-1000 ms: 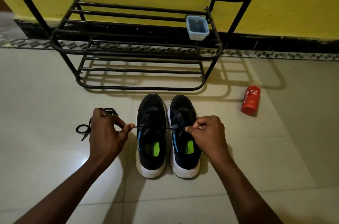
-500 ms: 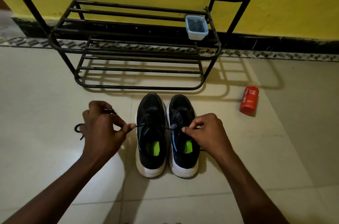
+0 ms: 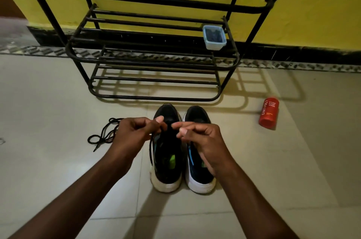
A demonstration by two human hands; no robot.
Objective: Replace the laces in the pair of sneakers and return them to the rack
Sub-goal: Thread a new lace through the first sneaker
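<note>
Beige tiled floor (image 3: 58, 170), yellow wall (image 3: 322, 4), black metal rack (image 3: 156, 100)

We see a pale tiled floor (image 3: 58, 170). On it a pair of black sneakers (image 3: 183, 150) stands side by side at the centre, a loose black lace (image 3: 101, 136) left of them, a red bottle (image 3: 269, 114) lying to the right, and a black metal rack (image 3: 152, 58) beyond, holding a small blue tub (image 3: 214, 37).

Left hand (image 3: 134, 135) and right hand (image 3: 203, 141) nearly meet (forearms converging); fingers (image 3: 159, 119) pinched.
</note>
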